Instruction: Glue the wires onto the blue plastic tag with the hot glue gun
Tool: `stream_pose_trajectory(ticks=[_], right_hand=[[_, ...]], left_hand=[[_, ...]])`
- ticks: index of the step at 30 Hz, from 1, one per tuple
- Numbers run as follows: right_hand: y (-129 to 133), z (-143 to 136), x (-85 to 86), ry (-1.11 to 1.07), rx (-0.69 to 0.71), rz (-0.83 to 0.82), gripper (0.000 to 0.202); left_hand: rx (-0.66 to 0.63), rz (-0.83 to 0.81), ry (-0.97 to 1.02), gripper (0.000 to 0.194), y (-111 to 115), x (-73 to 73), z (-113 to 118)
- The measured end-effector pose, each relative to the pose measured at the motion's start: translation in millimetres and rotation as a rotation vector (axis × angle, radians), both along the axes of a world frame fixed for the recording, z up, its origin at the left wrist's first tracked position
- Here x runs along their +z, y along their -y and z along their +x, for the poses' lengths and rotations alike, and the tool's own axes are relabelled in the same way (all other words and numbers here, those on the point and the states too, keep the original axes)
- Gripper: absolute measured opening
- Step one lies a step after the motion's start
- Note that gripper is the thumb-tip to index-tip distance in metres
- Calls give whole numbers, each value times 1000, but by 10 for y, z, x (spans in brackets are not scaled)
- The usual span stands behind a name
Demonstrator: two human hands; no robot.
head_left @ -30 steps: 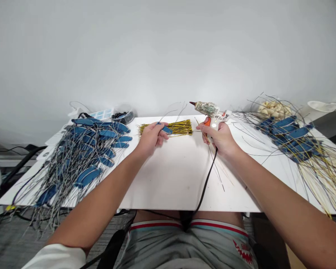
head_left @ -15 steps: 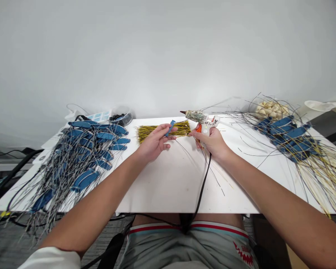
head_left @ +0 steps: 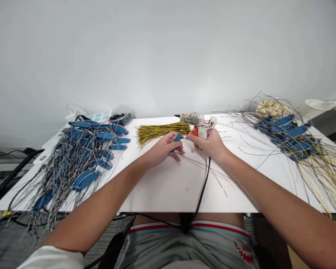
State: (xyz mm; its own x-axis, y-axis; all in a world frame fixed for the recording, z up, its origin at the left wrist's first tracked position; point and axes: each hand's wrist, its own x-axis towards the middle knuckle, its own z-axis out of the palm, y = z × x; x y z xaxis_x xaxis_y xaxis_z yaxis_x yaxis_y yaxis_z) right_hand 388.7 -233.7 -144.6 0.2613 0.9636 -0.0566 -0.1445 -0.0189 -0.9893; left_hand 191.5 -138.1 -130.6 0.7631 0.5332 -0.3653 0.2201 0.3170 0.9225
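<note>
Between the thumb and fingers of my left hand (head_left: 168,147) is a small blue piece (head_left: 177,140), with thin dark wires (head_left: 197,161) trailing from it to the right. My right hand (head_left: 208,144) is wrapped round the handle of a white glue gun (head_left: 205,127) with an orange trigger; its nozzle points left. The thumb and fingertip of that hand also come close to the wire end by the blue piece; whether they pinch it I cannot tell. Just behind both hands lies a bundle of yellow and black wires (head_left: 156,131).
On the left is a heap of blue pieces with grey wires (head_left: 86,149), before a clear tub of black parts (head_left: 122,117). More blue pieces with wires (head_left: 291,136) lie right, near a container of cream-coloured parts (head_left: 271,109). A black cord (head_left: 203,190) drops over the front edge.
My left hand has moved right and nearer me with the blue piece, away from the wire bundle. The glue gun has shifted slightly left and lower.
</note>
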Motion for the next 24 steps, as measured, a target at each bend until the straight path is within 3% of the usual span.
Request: stream_pose_trajectory(ticks=[6,9,12,14,17,20,24], right_hand=[[28,-46,39,28,30,-18,30],[41,-67,-3,37,53,-36,28],[56,-78,-39,65,71,-35,25],[62,-82,-39,69,69,-22,26],[69,-85,-13,55,38,-16,29],[77,-81,11,73,-4,-7,28],[81,-70,10,98,3,-13,28]], left_hand=[[233,125,5,43,-49,-93,28],[311,-33,49,33,-61,-29,38],[218,-319,131,20,-24,69,47],[157,-429,162,23,2,102,51],[171,-510,196,26,2,89,47],[200,-573,183,12,-30,61,36],[166,-470,130,17,-5,69,45]])
